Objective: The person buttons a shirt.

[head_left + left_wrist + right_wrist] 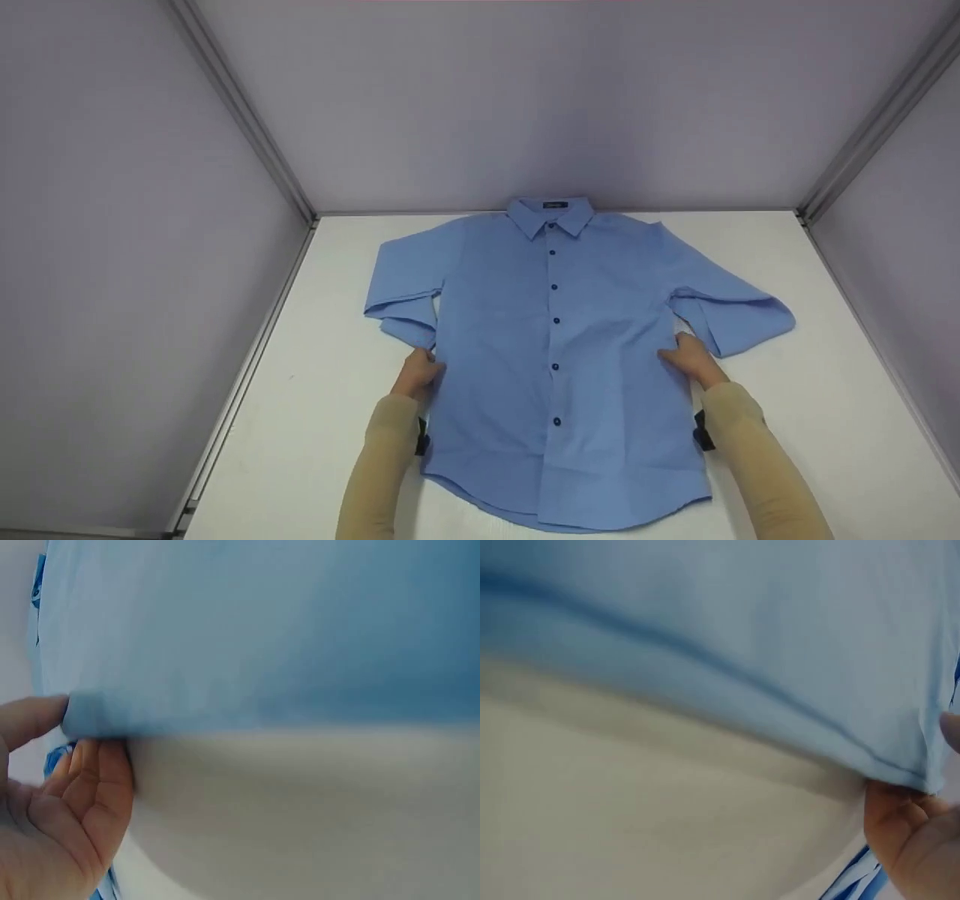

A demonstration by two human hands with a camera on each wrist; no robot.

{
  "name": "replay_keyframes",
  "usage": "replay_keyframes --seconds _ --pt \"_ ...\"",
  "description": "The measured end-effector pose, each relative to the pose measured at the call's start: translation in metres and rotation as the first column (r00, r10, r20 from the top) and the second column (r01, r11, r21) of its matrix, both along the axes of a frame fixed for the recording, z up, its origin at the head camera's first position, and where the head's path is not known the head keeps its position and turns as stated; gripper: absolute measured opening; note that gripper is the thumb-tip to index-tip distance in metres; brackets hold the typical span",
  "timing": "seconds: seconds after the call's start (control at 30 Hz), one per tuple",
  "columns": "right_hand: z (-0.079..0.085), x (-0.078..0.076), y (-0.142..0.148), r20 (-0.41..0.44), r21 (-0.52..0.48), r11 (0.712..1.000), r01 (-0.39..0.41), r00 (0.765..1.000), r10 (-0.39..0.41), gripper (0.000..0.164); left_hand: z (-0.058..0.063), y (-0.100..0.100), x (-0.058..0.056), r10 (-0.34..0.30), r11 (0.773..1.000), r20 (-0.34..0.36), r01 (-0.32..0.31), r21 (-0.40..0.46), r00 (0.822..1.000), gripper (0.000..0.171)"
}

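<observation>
A blue button-up shirt (495, 337) lies front side up, its collar at the far edge and its curved hem toward me. My left hand (418, 371) pinches the shirt's left side edge below the sleeve; in the left wrist view the thumb (34, 718) is on top and the fingers (97, 787) are tucked under the cloth. On the opposite side edge my right hand (691, 358) pinches the fabric, with its fingers (892, 817) under the edge. Both sleeves are bent, the left sleeve (409, 274) and the right sleeve (739, 319) folded back toward the body.
The shirt rests on a white table (300, 420). Grey panels stand on the left (135, 262), at the back (525, 97) and on the right (900, 247), joined by metal frame posts (247, 112). The collar touches the foot of the back panel.
</observation>
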State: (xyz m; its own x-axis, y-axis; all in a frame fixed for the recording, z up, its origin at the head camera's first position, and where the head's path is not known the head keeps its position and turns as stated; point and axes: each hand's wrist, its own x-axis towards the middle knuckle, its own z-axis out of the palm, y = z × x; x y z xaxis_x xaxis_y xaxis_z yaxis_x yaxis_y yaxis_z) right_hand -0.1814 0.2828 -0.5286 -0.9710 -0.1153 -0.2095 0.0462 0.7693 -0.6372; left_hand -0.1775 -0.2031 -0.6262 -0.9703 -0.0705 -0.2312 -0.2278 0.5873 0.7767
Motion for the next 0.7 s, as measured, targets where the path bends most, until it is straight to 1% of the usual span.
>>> replay_keyframes --seconds 0.03,0.07,0.1,0.13,0.17,0.2,0.23,0.27,0.3,0.37,0.4,0.43,0.47,0.5,0.57,0.6,0.67,0.7 --pt "0.000 0.003 0.001 -0.026 0.038 0.999 -0.022 0.999 0.023 0.034 0.023 0.006 0.014 -0.007 0.999 0.018 0.007 -0.033 1.000 0.014" --pt "-0.001 0.006 0.003 -0.050 0.062 0.997 -0.036 0.998 0.039 0.025 0.034 0.008 0.021 -0.010 0.998 0.020 0.011 -0.067 1.000 0.016" --pt "-0.002 0.009 0.004 -0.071 0.076 0.996 -0.042 0.996 0.048 0.018 0.051 0.012 0.032 -0.009 0.997 0.039 0.013 -0.079 0.999 0.017" --pt "-0.004 0.010 0.006 -0.087 0.080 0.996 -0.038 0.995 0.044 0.017 0.068 0.016 0.041 -0.001 0.995 0.062 0.007 -0.102 0.998 0.018" --pt "-0.005 0.012 0.007 -0.102 0.079 0.996 -0.033 0.994 0.041 0.019 0.076 0.018 0.046 -0.002 0.993 0.051 0.008 -0.114 0.999 0.020" --pt "-0.006 0.013 0.008 -0.109 0.072 0.997 -0.021 0.994 0.028 0.023 0.085 0.020 0.052 -0.009 0.992 0.019 0.011 -0.125 1.000 0.023" --pt "-0.007 0.015 0.008 -0.108 0.063 0.998 -0.004 0.994 0.011 0.026 0.092 0.021 0.056 -0.009 0.992 0.003 0.009 -0.126 1.000 0.024" --pt "-0.009 0.016 0.009 -0.109 0.058 0.998 0.013 0.994 -0.006 0.027 0.092 0.021 0.058 -0.014 0.992 -0.022 0.011 -0.123 1.000 0.026" --pt "-0.010 0.017 0.009 -0.113 0.055 0.998 0.023 0.993 -0.017 0.027 0.092 0.021 0.060 -0.011 0.993 -0.030 0.007 -0.121 1.000 0.026" --pt "-0.010 0.021 0.010 -0.094 0.049 0.998 0.027 0.995 -0.023 0.026 0.091 0.021 0.062 0.000 0.993 -0.021 -0.002 -0.116 1.000 0.025" --pt "-0.010 0.023 0.010 -0.075 0.049 0.998 0.025 0.997 -0.022 0.026 0.089 0.021 0.063 -0.010 0.993 -0.014 0.009 -0.116 1.000 0.024" --pt "-0.009 0.026 0.011 -0.052 0.051 0.998 0.019 0.998 -0.017 0.026 0.084 0.019 0.063 -0.022 0.994 0.009 0.022 -0.111 1.000 0.023" --pt "-0.008 0.030 0.012 -0.025 0.055 0.998 0.013 1.000 -0.012 0.027 0.079 0.017 0.064 -0.044 0.993 0.031 0.047 -0.107 0.999 0.023" --pt "-0.006 0.034 0.013 0.010 0.052 0.999 0.000 1.000 -0.001 0.028 0.079 0.015 0.066 -0.074 0.992 0.064 0.080 -0.100 0.995 0.023" --pt "-0.003 0.041 0.015 0.078 0.046 0.998 -0.032 0.997 0.029 0.030 0.079 0.013 0.071 -0.155 0.983 0.111 0.164 -0.081 0.982 0.026" --pt "-0.001 0.044 0.015 0.096 0.045 0.998 -0.049 0.994 0.044 0.031 0.078 0.012 0.072 -0.185 0.978 0.135 0.196 -0.074 0.974 0.025" --pt "0.000 0.048 0.015 0.106 0.037 0.996 -0.080 0.992 0.075 0.030 0.078 0.010 0.074 -0.216 0.971 0.163 0.230 -0.068 0.963 0.024" --pt "0.001 0.049 0.015 0.096 0.038 0.995 -0.091 0.992 0.087 0.029 0.077 0.009 0.075 -0.218 0.970 0.170 0.233 -0.068 0.961 0.022"
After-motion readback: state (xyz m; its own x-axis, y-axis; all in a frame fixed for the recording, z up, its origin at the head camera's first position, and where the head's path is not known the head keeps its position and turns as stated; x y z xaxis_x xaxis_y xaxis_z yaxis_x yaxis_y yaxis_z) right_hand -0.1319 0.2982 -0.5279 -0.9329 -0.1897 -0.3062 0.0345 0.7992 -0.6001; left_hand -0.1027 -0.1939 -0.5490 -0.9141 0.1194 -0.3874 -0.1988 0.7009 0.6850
